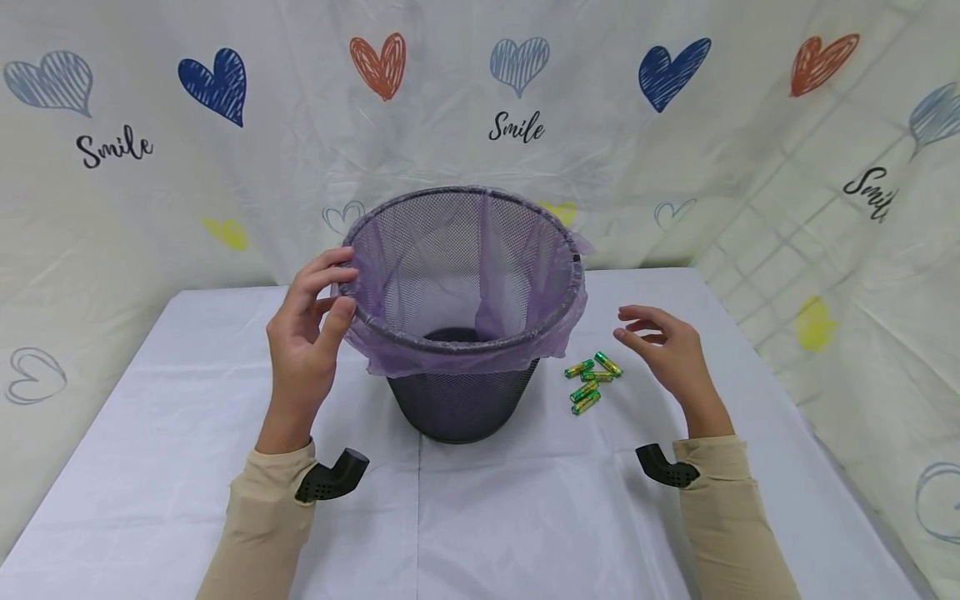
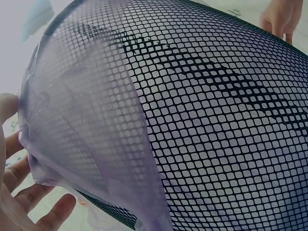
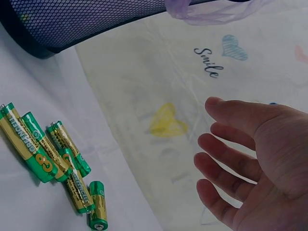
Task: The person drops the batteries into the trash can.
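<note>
A black mesh wastebasket point(image 1: 459, 408) stands upright with a thin purple bag point(image 1: 480, 360) folded over its rim. At the basket's left side my left hand point(image 1: 307, 321) holds the rim, its fingertips over the edge and its thumb lower at the front. Fingertips reach behind the bag's edge in the left wrist view, where the mesh point(image 2: 221, 120) fills most of the picture. My right hand point(image 1: 667, 350) is in the air on the other side, fingers loosely bent and holding nothing. Several green and gold batteries point(image 1: 597, 377) lie between it and the basket.
A white cloth covers the table point(image 1: 480, 533). Behind it hangs a pale curtain point(image 1: 442, 125) printed with hearts and "Smile". Black curved mounts point(image 1: 333, 475) sit at both wrists. In the right wrist view, the batteries point(image 3: 50, 154) lie in a loose cluster, some overlapping.
</note>
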Available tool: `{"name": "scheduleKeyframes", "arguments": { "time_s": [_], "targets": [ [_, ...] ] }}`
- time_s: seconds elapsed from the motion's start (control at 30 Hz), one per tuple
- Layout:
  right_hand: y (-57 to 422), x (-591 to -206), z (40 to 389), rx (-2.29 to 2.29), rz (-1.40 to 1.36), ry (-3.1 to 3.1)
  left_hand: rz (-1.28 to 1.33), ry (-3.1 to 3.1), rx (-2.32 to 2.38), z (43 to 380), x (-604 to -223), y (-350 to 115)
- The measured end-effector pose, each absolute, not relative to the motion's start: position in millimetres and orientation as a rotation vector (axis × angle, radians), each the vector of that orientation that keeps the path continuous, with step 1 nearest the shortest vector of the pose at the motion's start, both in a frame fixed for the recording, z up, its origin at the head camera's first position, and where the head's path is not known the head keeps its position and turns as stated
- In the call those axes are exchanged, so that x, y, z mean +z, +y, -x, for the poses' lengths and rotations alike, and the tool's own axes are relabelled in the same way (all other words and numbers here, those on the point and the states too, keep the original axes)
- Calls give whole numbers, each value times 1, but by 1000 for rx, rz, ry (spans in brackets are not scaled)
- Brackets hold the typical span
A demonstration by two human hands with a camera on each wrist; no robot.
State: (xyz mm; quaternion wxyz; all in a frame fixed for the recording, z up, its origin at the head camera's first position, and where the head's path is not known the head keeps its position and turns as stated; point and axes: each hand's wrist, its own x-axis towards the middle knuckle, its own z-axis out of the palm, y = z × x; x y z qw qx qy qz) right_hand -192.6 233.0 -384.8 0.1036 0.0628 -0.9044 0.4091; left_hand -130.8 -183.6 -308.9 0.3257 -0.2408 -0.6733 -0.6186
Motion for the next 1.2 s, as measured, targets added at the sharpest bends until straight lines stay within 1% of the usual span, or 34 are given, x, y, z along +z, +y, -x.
{"name": "scheduleKeyframes", "arguments": {
  "time_s": [0.37, 1.2],
  "targets": [
    [234, -390, 197, 1205, -170, -2687, 613, -1790, -1603, 118, -291, -175],
    [237, -399, 199, 1179, -185, -2690, 624, -1772, -1629, 118, -292, -175]
  ]
}}
